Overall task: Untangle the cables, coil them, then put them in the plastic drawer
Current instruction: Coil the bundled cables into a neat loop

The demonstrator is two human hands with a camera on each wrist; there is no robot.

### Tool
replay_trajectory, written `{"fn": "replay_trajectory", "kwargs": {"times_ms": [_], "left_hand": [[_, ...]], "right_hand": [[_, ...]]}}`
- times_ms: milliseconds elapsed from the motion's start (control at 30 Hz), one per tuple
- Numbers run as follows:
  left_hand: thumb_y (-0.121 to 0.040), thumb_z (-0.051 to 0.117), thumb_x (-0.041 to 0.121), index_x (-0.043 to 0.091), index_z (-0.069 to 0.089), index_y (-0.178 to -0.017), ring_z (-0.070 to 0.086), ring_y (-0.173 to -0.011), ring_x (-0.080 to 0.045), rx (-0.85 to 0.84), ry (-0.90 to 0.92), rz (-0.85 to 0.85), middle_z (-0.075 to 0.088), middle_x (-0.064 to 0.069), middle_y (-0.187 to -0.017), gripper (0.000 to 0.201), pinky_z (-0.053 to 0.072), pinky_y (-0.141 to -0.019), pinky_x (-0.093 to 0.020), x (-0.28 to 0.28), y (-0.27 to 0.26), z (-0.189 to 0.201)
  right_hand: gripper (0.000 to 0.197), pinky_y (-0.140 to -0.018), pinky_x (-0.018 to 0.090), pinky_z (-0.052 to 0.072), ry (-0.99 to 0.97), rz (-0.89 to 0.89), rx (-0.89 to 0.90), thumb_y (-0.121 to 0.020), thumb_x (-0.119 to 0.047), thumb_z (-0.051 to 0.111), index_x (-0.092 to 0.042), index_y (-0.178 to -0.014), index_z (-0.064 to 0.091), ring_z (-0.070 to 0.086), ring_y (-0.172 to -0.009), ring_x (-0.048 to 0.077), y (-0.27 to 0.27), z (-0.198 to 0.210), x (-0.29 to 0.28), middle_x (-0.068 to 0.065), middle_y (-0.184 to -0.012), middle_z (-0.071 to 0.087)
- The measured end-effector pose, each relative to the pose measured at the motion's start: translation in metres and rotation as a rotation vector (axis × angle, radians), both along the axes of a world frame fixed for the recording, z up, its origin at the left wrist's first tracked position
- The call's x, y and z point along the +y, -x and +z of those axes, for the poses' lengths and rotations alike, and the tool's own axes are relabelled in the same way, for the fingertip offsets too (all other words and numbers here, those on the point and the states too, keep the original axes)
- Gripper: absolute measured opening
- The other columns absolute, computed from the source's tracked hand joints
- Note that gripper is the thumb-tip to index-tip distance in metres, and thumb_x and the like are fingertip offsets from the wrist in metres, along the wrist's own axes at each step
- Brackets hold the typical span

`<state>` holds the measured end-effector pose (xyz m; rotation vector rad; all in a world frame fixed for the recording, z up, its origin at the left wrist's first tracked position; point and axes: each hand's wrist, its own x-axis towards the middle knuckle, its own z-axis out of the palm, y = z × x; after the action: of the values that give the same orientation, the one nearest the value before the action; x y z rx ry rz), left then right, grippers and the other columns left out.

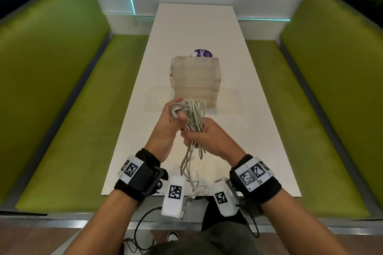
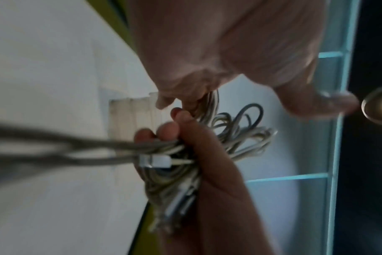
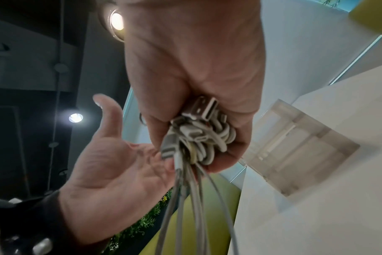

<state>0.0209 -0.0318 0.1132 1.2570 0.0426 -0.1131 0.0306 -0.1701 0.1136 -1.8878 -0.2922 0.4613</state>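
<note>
A tangle of white and grey cables (image 1: 193,118) is held up over the white table (image 1: 248,130), in front of the clear plastic drawer unit (image 1: 194,80). My right hand (image 1: 194,136) grips the bundle round its middle, and several plugs (image 3: 204,110) stick out of the fist (image 3: 199,138). My left hand (image 1: 176,114) curls its fingers round a grey loop (image 1: 176,108) at the top left of the tangle; its fingers (image 2: 185,100) pinch strands there. Loose ends (image 1: 188,167) hang down to the table. The drawers look closed.
A purple round sticker (image 1: 204,53) lies on the table behind the drawer unit. Green padded benches (image 1: 62,109) (image 1: 323,99) flank the narrow table. Some cable ends (image 1: 198,189) lie near the table's front edge.
</note>
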Motion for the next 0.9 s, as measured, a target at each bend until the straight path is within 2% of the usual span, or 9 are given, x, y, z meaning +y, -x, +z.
{"fn": "replay_trajectory", "kwargs": {"times_ms": [33, 100, 200, 267, 367, 500, 567, 733, 900], "left_hand": [[-0.046, 0.088, 0.05, 0.02, 0.045, -0.123, 0.064, -0.093, -0.01, -0.016, -0.055, 0.014, 0.063, -0.004, -0.112, 0.093, 0.052, -0.072, -0.02, -0.002, 0.0, 0.0], [-0.051, 0.09, 0.021, 0.018, 0.044, -0.118, 0.064, -0.094, -0.016, -0.006, -0.069, 0.097, 0.064, -0.008, -0.109, 0.081, 0.053, -0.071, -0.022, -0.006, 0.001, 0.001], [-0.073, 0.078, 0.005, 0.011, 0.05, -0.118, 0.068, -0.1, -0.027, 0.003, 0.037, 0.207, 0.071, -0.015, -0.103, 0.054, 0.054, -0.085, -0.035, -0.007, 0.0, 0.006], [-0.08, 0.069, -0.002, 0.009, 0.054, -0.118, 0.07, -0.085, -0.026, 0.0, 0.079, 0.201, 0.072, -0.013, -0.087, 0.043, 0.057, -0.078, -0.034, -0.004, 0.0, 0.01], [-0.081, 0.067, -0.004, 0.011, 0.061, -0.106, 0.067, -0.066, -0.021, 0.015, 0.117, 0.146, 0.066, -0.009, -0.075, 0.03, 0.057, -0.06, -0.029, 0.001, -0.002, 0.016], [-0.084, 0.064, -0.003, 0.012, 0.057, -0.092, 0.065, -0.061, -0.019, 0.024, 0.125, 0.059, 0.064, -0.005, -0.068, 0.019, 0.057, -0.059, -0.029, 0.001, -0.001, 0.019], [-0.085, 0.064, -0.002, 0.011, 0.054, -0.092, 0.064, -0.062, -0.016, 0.016, 0.121, 0.016, 0.062, -0.002, -0.066, 0.018, 0.057, -0.06, -0.029, -0.001, 0.0, 0.02], [-0.083, 0.065, 0.0, 0.012, 0.051, -0.091, 0.063, -0.062, -0.015, -0.012, 0.103, -0.006, 0.058, 0.001, -0.067, 0.02, 0.055, -0.056, -0.027, -0.002, -0.002, 0.019], [-0.08, 0.073, 0.012, 0.01, 0.05, -0.1, 0.067, -0.071, -0.019, -0.074, 0.074, 0.003, 0.065, -0.005, -0.077, 0.03, 0.057, -0.061, -0.031, -0.005, -0.001, 0.016]], "right_hand": [[0.012, -0.064, 0.029, 0.047, 0.016, 0.023, -0.006, -0.085, -0.005, 0.058, -0.016, -0.08, 0.061, 0.057, -0.064, 0.013, 0.001, 0.001, 0.002, 0.001, -0.07, 0.065], [0.017, -0.067, 0.036, 0.05, 0.088, 0.073, -0.046, -0.083, -0.003, 0.056, -0.019, -0.088, 0.058, 0.058, -0.07, 0.019, 0.0, 0.002, 0.009, 0.004, -0.079, 0.064], [0.01, -0.07, 0.046, 0.051, 0.188, 0.158, -0.139, -0.087, -0.015, 0.054, -0.024, -0.089, 0.054, 0.06, -0.073, 0.027, 0.001, 0.004, 0.016, 0.009, -0.083, 0.064], [0.015, -0.064, 0.041, 0.049, 0.14, 0.193, -0.145, -0.089, -0.024, 0.054, -0.031, -0.078, 0.048, 0.056, -0.067, 0.018, 0.003, 0.004, 0.016, 0.001, -0.075, 0.06], [0.016, -0.064, 0.023, 0.048, 0.032, 0.258, -0.091, -0.097, -0.03, 0.052, -0.028, -0.081, 0.053, 0.057, -0.068, 0.006, 0.006, 0.007, 0.011, -0.005, -0.076, 0.06], [0.028, -0.073, 0.04, 0.052, -0.052, 0.301, -0.075, -0.098, -0.021, 0.049, 0.0, -0.082, 0.06, 0.062, -0.071, 0.016, 0.007, 0.006, 0.004, 0.012, -0.078, 0.066], [0.032, -0.072, 0.047, 0.052, -0.09, 0.284, -0.072, -0.096, -0.019, 0.049, 0.008, -0.081, 0.056, 0.063, -0.069, 0.024, 0.008, 0.003, 0.004, 0.013, -0.071, 0.064], [0.03, -0.069, 0.055, 0.052, -0.147, 0.244, -0.067, -0.093, -0.021, 0.051, 0.003, -0.074, 0.052, 0.059, -0.06, 0.021, 0.008, -0.005, 0.005, 0.006, -0.061, 0.057], [0.024, -0.067, 0.048, 0.052, -0.162, 0.207, -0.061, -0.093, -0.019, 0.05, -0.008, -0.072, 0.054, 0.061, -0.062, 0.024, 0.009, -0.003, 0.003, 0.002, -0.061, 0.057]]}}
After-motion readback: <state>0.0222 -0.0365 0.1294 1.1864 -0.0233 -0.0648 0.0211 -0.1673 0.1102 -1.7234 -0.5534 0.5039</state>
